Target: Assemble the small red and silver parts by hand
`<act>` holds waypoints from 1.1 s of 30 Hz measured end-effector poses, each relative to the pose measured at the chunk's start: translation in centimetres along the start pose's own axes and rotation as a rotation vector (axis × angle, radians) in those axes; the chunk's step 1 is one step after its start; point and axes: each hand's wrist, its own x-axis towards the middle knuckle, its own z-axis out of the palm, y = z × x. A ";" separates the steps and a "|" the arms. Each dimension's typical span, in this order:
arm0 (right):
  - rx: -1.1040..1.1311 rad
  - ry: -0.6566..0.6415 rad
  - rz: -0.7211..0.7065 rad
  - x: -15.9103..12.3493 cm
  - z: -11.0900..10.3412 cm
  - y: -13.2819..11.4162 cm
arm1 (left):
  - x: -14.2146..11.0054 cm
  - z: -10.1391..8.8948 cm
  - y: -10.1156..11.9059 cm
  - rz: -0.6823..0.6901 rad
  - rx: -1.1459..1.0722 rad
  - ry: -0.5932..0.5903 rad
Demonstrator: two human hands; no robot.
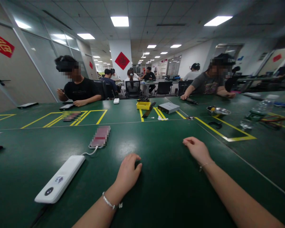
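Note:
My left hand (128, 172) rests low over the green table (156, 177), its fingers bent loosely and the thumb standing apart, with nothing in it. Farther right, my right hand (197, 151) has its thumb and fingers brought together; no object shows between them. Left of my left hand lies a long white device (61, 179) with a round dark button, its white cable (91, 152) running to a phone (101, 136) with a blurred screen. Nearest to my right hand, inside a yellow tape outline, is a small black curved item (215, 124).
Across the table sit one person (82, 85) at the left and another (207, 84) at the right. Between them are a yellow bin (143, 105) and a grey box (168, 107). A metal bowl (218, 111), a plastic bottle (258, 112) and wires (279, 119) lie at the right.

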 end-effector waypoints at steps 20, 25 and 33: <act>-0.708 0.167 0.499 4.1 -13.4 16.3 | -0.3 -0.1 0.1 0.040 0.060 -0.126; -0.668 0.238 0.550 4.2 -13.6 17.7 | -0.4 0.0 0.1 0.035 0.069 -0.118; -0.888 0.451 0.163 2.3 -9.9 11.6 | -0.3 0.2 0.2 0.040 0.097 -0.114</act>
